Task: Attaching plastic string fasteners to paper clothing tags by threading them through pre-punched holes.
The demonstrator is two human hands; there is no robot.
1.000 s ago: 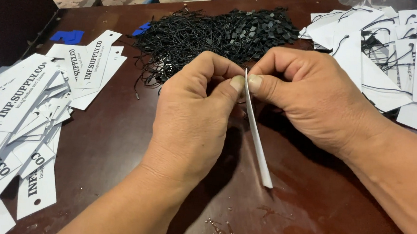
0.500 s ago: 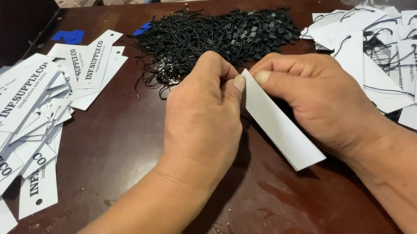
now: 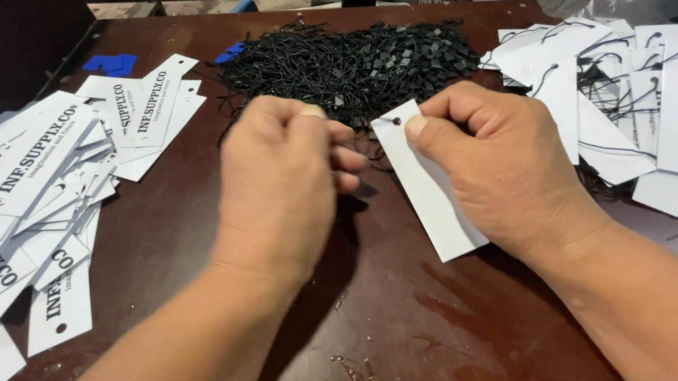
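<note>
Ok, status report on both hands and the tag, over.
Right hand pinches white tag near its hole. Left hand closed beside it, contents hidden. Black string pile behind; nothing in the way.

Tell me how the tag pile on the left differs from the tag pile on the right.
The left pile shows printed faces; the right pile lies mostly blank side up. The left pile's tags have bare holes, while the right pile's tags carry black strings through theirs. The left pile fans out toward the near edge; the right pile sits at the far corner. Both hold white rectangular tags on the brown table.
</note>
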